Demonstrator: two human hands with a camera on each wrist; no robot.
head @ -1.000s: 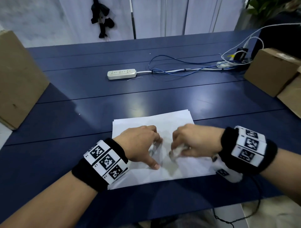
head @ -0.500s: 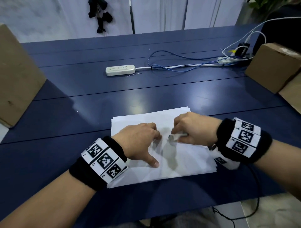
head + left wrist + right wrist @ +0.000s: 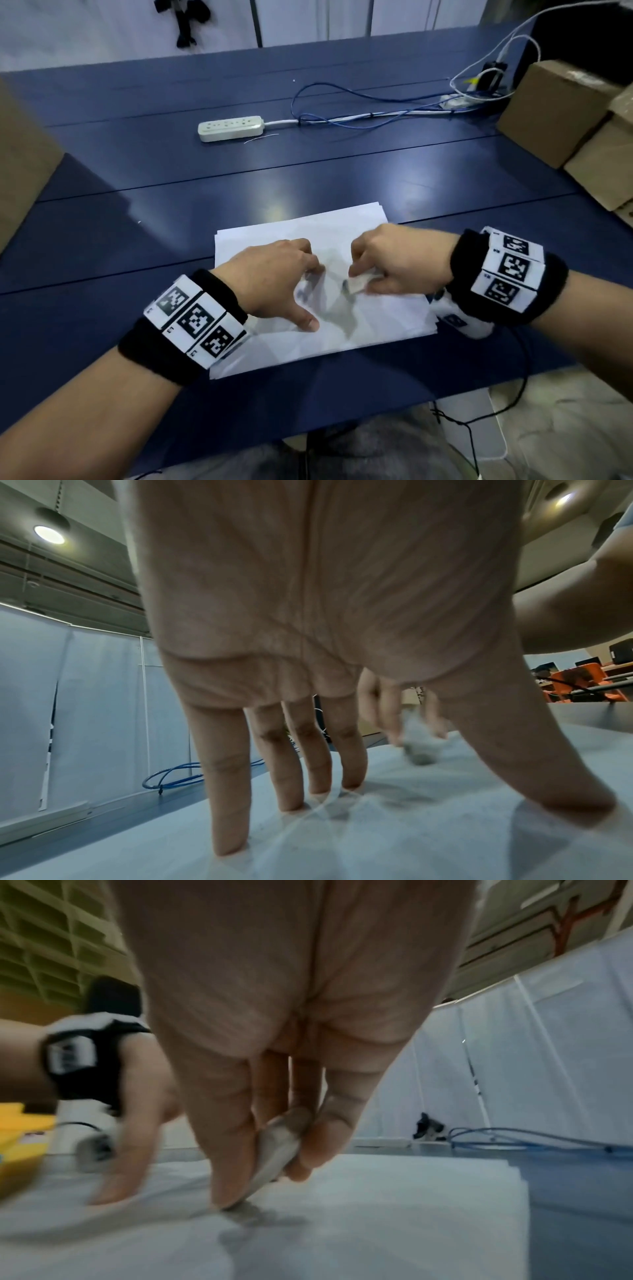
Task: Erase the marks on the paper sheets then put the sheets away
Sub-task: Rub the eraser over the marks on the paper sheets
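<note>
A stack of white paper sheets (image 3: 342, 226) lies on the dark blue table (image 3: 239, 192) near its front edge. My left hand (image 3: 274, 277) presses straight, spread fingers and thumb down on the top sheet (image 3: 377, 845). My right hand (image 3: 387, 263) pinches a whitish eraser (image 3: 356, 283) between thumb and fingers, its lower end touching the sheet just right of the left hand. In the right wrist view the eraser (image 3: 277, 1148) meets the paper (image 3: 394, 1218) at a grey smudge (image 3: 253, 1214). In the left wrist view the eraser (image 3: 419, 746) is blurred.
A white power strip (image 3: 231, 128) and blue cables (image 3: 342, 113) lie at the back of the table. Cardboard boxes stand at the right (image 3: 561, 113) and at the left edge (image 3: 24, 171). A black cable (image 3: 507, 404) hangs off the front right.
The right hand with the eraser moved away from me across the sheet, then came back toward me a little. The left hand stayed pressed on the paper.
</note>
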